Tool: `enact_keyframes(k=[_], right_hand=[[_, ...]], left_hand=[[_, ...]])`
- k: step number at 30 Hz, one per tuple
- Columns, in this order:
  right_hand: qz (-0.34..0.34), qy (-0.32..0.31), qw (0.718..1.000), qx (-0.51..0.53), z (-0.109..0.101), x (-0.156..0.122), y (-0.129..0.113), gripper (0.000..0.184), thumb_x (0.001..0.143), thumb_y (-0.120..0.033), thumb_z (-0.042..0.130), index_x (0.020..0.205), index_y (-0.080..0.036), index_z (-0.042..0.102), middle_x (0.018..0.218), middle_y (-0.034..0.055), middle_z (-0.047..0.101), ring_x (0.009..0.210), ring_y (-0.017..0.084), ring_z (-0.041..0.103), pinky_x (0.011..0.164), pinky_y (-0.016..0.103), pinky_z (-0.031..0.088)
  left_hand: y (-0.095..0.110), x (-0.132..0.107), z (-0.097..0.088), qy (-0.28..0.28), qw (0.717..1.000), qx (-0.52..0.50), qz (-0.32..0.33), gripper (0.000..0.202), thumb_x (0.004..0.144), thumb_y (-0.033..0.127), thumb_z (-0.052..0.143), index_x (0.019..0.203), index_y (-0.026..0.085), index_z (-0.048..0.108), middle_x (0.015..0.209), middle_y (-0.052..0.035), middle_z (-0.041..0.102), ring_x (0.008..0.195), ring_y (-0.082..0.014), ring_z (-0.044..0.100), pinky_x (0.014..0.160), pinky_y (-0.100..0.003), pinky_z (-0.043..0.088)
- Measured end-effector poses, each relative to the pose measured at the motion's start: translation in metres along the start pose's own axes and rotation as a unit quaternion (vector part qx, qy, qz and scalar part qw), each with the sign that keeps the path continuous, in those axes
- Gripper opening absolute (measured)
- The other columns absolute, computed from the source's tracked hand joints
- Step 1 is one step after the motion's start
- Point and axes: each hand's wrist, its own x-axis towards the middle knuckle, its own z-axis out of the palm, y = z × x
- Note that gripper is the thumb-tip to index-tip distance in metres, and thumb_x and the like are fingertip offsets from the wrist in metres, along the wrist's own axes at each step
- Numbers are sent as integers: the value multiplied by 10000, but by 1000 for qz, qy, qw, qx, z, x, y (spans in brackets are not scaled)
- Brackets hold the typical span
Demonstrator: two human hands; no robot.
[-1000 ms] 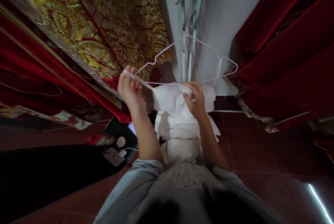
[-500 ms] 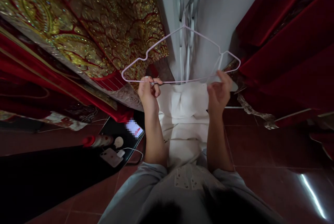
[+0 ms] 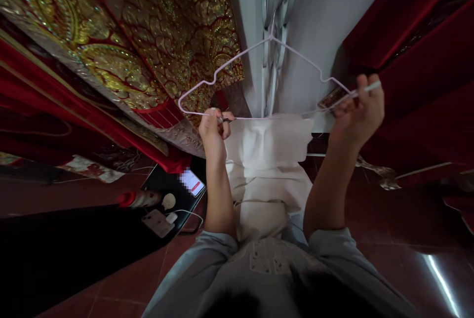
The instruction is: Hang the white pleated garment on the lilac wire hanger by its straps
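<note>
A thin pale pink clothes hanger (image 3: 242, 54) hangs by its metal hook in front of me. On its lower bar, near the left end, the fingers of my left hand (image 3: 215, 130) are closed at the upper left corner of a white garment (image 3: 264, 142). My right hand (image 3: 357, 110) is at the hanger's right end, its fingers closed on a thin white strap (image 3: 372, 86). The hand covers that end of the hanger. Below the bar, the white cloth drops in folds between my forearms.
Gold-embroidered red garments (image 3: 159, 26) hang close on the left, dark red ones (image 3: 414, 81) on the right. A metal rail (image 3: 266, 51) runs along the white wall. On a black table (image 3: 92, 229) lie a lit phone (image 3: 192, 182), another phone (image 3: 158, 223) and a red-capped bottle (image 3: 138, 199).
My right hand has moved right, from the hanger's notch to its outer end, drawing the strap along. The garment's right side has spread outward. My left hand keeps its place on the bar.
</note>
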Motion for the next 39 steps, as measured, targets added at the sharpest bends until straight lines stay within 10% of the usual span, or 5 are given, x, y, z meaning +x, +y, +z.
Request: enact_keyframes(k=[13,21,25,31,39], right_hand=[[28,-243,961,-131,57,-99,-53,284,1002,-417,722,1263,-309,741,1297,52,727,711,101,538,665,300,564],[7,-239,962,-129,52,-105,-47,258,1050,-477,661,1239,-324,744,1283,52,706,695,112,497,674,333,545],[8,-240,963,-121,55,-106,-50,244,1057,-466,655,1241,-328,737,1292,49,700,683,107,484,699,345,553],[13,-233,968,-93,56,-107,-54,203,1037,-377,699,1227,-319,744,1242,37,677,673,94,457,631,307,496],[6,-243,962,-126,50,-104,-62,235,1050,-393,671,1255,-306,747,1270,52,704,644,92,418,593,297,481]], left_hand=[[-29,-26,4,0,999,2,43,230,1050,373,752,947,230,604,942,-37,823,429,-65,369,424,-223,247],[-18,12,-59,186,922,123,317,105,999,187,735,915,222,788,969,3,796,848,-136,728,765,-248,576],[18,31,-63,24,940,147,306,197,909,359,946,1049,258,852,1208,-46,830,1250,-253,757,1118,-376,610],[68,51,-22,-182,918,295,192,153,836,234,975,870,229,825,871,-29,767,968,-247,763,937,-336,665],[9,42,-24,38,976,115,182,199,932,269,896,839,230,724,786,16,655,691,-129,629,672,-217,558]])
